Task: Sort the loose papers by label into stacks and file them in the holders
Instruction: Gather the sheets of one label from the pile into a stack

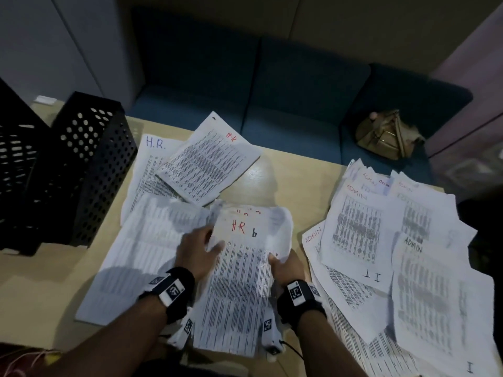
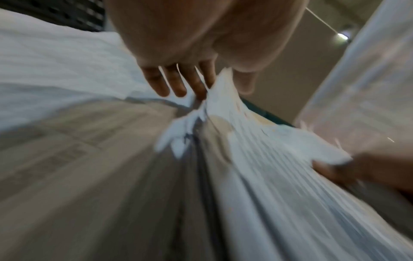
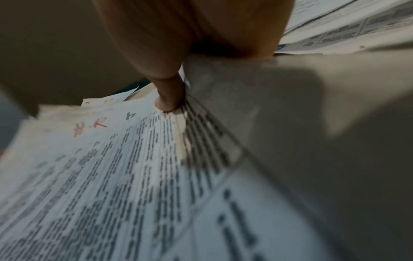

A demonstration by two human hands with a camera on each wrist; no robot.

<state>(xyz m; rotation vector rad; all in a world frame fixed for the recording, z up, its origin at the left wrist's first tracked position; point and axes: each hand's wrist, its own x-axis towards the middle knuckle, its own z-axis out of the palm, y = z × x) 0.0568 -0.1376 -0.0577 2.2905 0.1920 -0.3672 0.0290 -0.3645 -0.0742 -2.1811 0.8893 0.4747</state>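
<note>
I hold a bundle of printed sheets (image 1: 242, 281) marked "H.R" in red, slightly raised over the table's near middle. My left hand (image 1: 209, 240) pinches its left edge, thumb on top and fingers (image 2: 174, 83) behind. My right hand (image 1: 283, 261) grips the right edge, with its thumb (image 3: 167, 98) pressed on the top sheet (image 3: 111, 167) and its fingers hidden under the paper. More H.R. sheets (image 1: 206, 164) lie loosely behind and to the left. Two black perforated holders (image 1: 89, 164) stand at the left.
A spread pile of ADMIN sheets (image 1: 356, 227), with an "IT" sheet (image 1: 373, 277) among them, covers the table's right side. Bare tabletop (image 1: 261, 172) shows between the piles. Beyond the far edge is a blue sofa (image 1: 272, 91) with a tan bag (image 1: 386, 134).
</note>
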